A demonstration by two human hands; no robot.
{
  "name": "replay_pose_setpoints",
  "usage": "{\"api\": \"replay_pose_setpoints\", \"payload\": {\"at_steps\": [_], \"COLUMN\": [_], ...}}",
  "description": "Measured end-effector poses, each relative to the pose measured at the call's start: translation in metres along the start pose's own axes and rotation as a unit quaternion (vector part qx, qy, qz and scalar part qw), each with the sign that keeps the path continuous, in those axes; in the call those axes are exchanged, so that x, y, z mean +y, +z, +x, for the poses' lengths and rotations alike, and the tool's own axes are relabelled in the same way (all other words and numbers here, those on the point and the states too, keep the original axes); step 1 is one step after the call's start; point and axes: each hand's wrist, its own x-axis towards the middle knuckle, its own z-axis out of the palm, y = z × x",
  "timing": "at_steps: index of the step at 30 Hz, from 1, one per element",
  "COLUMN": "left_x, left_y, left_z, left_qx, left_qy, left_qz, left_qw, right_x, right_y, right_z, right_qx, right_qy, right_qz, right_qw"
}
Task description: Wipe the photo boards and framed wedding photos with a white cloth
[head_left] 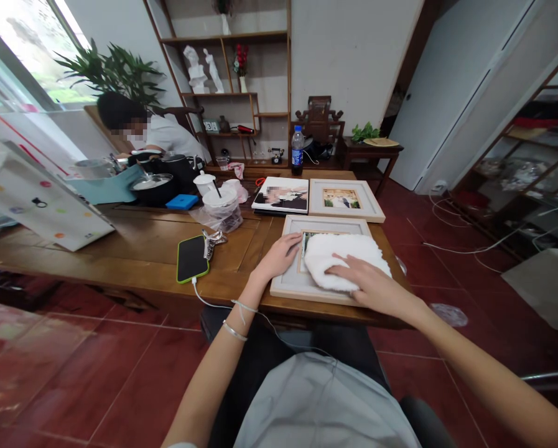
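Observation:
A picture frame (285,287) with a pale wooden edge lies flat at the table's near right corner. My left hand (282,254) rests on its left side, fingers stretched out and holding nothing. On top of the frame lies a fluffy white cloth (320,255), hiding most of the picture inside. My right hand (365,281) presses down on this cloth, its fingers sunk into the pile and gripping it. Behind is a second picture frame (374,208) with a photo in it, beside a photo album (269,198) that has a picture on its cover.
A charging phone (192,260) lies left of my hands, its cable running toward my lap. Behind it stand a lidded cup in a plastic bag (223,208) and a blue box (181,201). A bottle (297,152) stands farther back. Another person (167,134) sits at the far left.

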Motion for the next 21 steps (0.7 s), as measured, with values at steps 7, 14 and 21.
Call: {"api": "replay_pose_setpoints", "payload": {"at_steps": [7,14,21], "left_x": [0.002,0.000,0.000], "left_y": [-0.002,-0.002,0.000], "left_z": [0.000,0.000,0.000], "left_qx": [-0.006,-0.007,-0.001], "left_qy": [-0.005,-0.007,-0.006], "left_qz": [-0.008,-0.012,-0.006], "left_qw": [1.000,1.000,1.000], "right_x": [0.057,0.069,0.016], "right_y": [0.005,-0.001,-0.005], "right_z": [0.049,0.083,0.056], "right_qx": [0.129,0.149,0.008], "right_qy": [0.044,0.063,0.007], "right_qz": [-0.087,-0.131,-0.085], "right_qw": [0.987,0.978,0.996]}}
